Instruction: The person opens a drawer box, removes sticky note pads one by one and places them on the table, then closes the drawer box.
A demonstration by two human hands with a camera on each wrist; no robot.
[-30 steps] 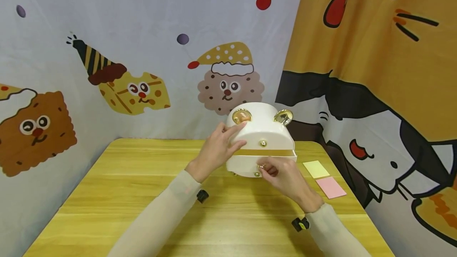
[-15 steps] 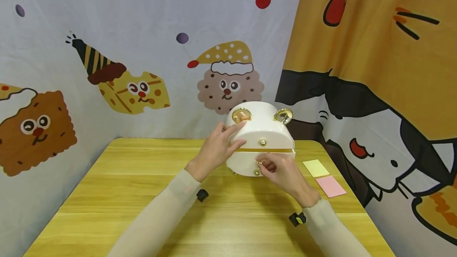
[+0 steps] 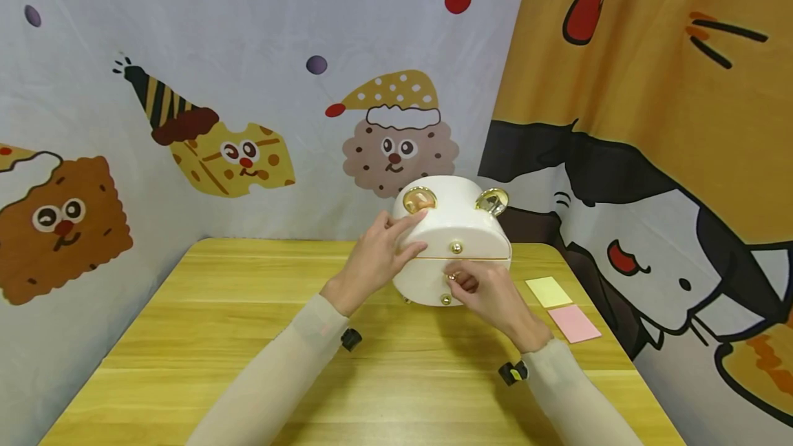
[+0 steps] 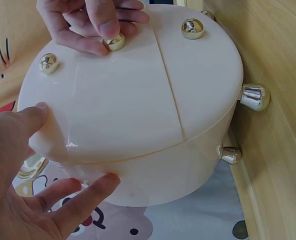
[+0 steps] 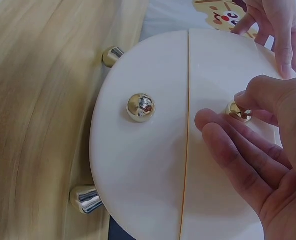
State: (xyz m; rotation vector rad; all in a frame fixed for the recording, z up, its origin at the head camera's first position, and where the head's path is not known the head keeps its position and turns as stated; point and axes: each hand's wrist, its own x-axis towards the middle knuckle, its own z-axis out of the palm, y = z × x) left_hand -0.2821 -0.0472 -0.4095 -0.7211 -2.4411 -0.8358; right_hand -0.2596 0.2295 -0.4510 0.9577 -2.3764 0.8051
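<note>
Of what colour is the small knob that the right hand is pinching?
Shiny gold. The knob shows best in the right wrist view, though partly hidden.

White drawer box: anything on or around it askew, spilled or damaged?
Nothing stands out. The box stands upright on the table, no spill or damage visible; its drawer fronts look about flush, and the yellow note and pink note lie flat nearby.

The box blocks the way beyond the left hand and right hand; the surface left of them offers passage, and sticky notes lie flat to their right.
</note>
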